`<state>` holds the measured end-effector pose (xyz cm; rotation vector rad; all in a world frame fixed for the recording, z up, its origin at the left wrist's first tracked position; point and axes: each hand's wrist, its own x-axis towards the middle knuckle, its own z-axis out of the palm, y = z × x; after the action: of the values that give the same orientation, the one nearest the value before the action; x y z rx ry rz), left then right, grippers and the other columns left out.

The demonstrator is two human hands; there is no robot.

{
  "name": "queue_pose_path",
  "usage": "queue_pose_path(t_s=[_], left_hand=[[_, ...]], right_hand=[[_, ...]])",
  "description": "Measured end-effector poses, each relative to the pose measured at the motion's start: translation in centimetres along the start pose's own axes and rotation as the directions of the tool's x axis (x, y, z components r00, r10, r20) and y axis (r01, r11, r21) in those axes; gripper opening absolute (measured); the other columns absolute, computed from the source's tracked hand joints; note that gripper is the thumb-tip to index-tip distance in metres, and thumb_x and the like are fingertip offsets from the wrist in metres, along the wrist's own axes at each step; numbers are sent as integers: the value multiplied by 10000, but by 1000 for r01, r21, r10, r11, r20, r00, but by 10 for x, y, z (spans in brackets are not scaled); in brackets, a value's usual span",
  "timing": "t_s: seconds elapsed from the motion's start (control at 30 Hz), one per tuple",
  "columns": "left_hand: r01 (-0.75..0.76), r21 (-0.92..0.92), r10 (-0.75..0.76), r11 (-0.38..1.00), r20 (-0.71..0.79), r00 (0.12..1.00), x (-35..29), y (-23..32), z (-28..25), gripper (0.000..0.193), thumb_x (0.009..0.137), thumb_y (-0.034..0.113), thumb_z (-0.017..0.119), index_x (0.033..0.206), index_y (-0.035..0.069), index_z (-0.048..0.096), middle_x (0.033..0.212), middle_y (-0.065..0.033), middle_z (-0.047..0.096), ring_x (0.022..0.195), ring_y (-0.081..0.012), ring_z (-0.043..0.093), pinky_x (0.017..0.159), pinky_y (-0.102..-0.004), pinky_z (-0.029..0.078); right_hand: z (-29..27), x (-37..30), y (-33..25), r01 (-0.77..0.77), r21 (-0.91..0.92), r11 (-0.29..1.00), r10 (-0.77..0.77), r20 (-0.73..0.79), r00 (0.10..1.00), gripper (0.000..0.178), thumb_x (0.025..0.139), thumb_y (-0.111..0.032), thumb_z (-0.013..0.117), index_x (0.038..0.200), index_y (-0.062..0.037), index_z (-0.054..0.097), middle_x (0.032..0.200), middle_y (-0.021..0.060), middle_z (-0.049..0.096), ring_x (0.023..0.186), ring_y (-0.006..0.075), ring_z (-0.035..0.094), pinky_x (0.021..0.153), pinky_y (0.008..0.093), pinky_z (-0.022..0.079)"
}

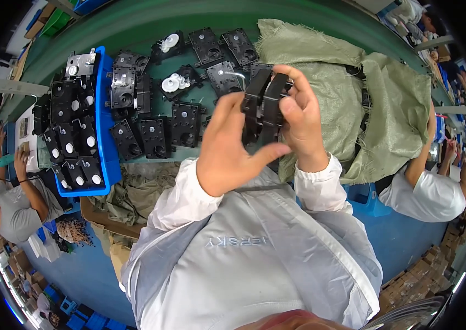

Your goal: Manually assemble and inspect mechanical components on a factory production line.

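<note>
Above the bench, in front of my chest, I hold a black plastic housing [264, 110] up on edge. It looks like two slabs with a narrow gap between them; whether they are joined I cannot tell. My right hand [304, 118] grips its right side, fingers over the top and thumb bent against the face. On the other side my left hand [230, 146] has its fingers against the housing, partly hidden behind it, with the thumb stretched out below. Just behind lies a similar black housing [223, 78] with a pale metal rod. Another black housing [175, 82] nearby carries white gears.
At the left a blue bin [107, 118] holds several black housings with white round parts. More housings lie on the green bench [134, 27]. Green woven sacking [326, 104] covers the right side. A cardboard box [92, 214] stands below; co-workers [425, 192] sit on both sides.
</note>
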<state>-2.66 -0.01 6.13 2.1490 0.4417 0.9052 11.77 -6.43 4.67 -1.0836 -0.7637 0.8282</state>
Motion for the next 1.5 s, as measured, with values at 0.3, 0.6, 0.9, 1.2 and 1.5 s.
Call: queue_pose_path(t_s=[0.3, 0.6, 0.9, 1.2, 1.5], left_hand=[[91, 26, -88, 996, -90, 992, -8, -5, 18, 549, 685, 82, 746, 1177, -53, 544, 993, -195, 645, 748, -339, 648, 636, -363, 535], [9, 251, 26, 968, -136, 990, 8, 2, 2, 452, 700, 59, 719, 1103, -68, 557, 884, -193, 647, 635, -328, 618, 564, -363, 504], [100, 516, -418, 851, 548, 725, 91, -20, -98, 581, 793, 237, 758, 1259, -55, 572, 1084, -183, 702, 834, -340, 697, 761, -361, 567], [-134, 776, -389, 617, 449, 805, 163, -256, -121, 650, 668, 307, 856, 1193, 9, 616, 1095, -133, 693, 1012, -330, 662, 888, -404, 523], [64, 694, -364, 717, 294, 884, 189, -251, -148, 707, 624, 377, 856, 1187, 7, 639, 1087, -150, 692, 962, -317, 666, 881, -364, 517]], right_hand=[[13, 15, 2, 110, -154, 982, -124, -85, 989, 443, 923, -391, 429, 1085, -5, 576, 909, 122, 596, 800, 172, 545, 720, 271, 443], [28, 43, 6, 270, -86, 959, -277, -75, 958, 366, 942, -354, 400, 949, -30, 571, 852, 123, 596, 752, 158, 518, 708, 260, 417], [2, 70, 11, 127, -184, 975, -172, -250, 953, 385, 975, -384, 435, 990, -36, 599, 922, 104, 618, 767, 167, 546, 753, 281, 447], [4, 116, 4, 48, -211, 976, -79, -143, 986, 381, 938, -327, 597, 1106, 14, 626, 945, 71, 650, 838, 164, 576, 822, 260, 455], [32, 196, 2, 294, -513, 807, -132, 328, 935, 422, 908, -329, 661, 1176, -3, 644, 1042, 69, 683, 880, 147, 608, 776, 247, 482]])
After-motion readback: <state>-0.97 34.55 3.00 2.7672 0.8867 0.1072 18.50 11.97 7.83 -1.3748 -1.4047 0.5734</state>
